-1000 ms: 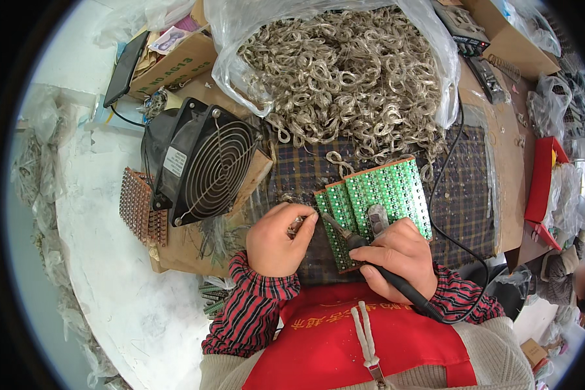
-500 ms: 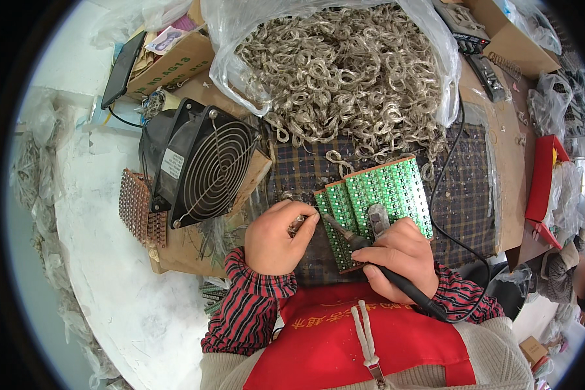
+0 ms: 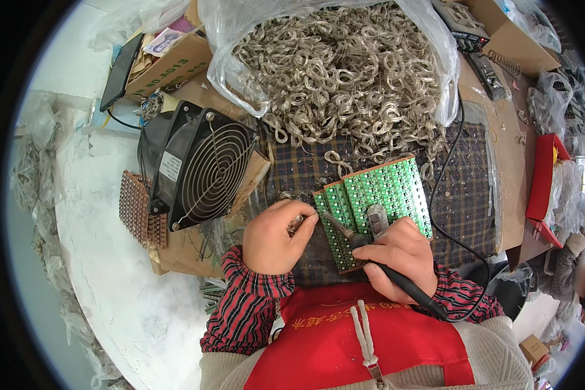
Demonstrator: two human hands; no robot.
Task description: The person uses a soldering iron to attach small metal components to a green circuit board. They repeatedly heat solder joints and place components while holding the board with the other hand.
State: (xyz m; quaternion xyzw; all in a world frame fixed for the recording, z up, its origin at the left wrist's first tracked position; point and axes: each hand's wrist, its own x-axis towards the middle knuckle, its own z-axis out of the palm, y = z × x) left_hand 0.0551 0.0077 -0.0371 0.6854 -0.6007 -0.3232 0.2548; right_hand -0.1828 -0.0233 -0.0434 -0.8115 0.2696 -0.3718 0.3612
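Observation:
My right hand (image 3: 403, 257) grips a soldering iron (image 3: 396, 278) by its black handle. The iron's tip points up and left, over the left edge of a stack of green circuit boards (image 3: 390, 185). Just left of that edge, my left hand (image 3: 276, 237) is closed, thumb and forefinger pinched together at the board's edge. Part of a small looped wire bundle (image 3: 295, 225) shows inside that hand; the exact point of contact is too small to make out. A small grey block (image 3: 377, 220) lies on the boards beside my right hand.
A large heap of looped wire bundles (image 3: 344, 78) in a clear plastic bag lies behind the boards. At left stands a black fan (image 3: 208, 169) with a wire guard, beside brown boards (image 3: 136, 205). The iron's cord (image 3: 458, 240) curves along the right. A red box (image 3: 545, 182) sits far right.
Both hands stay almost in place. The soldering iron's tip has shifted very slightly; the boards lie as before.

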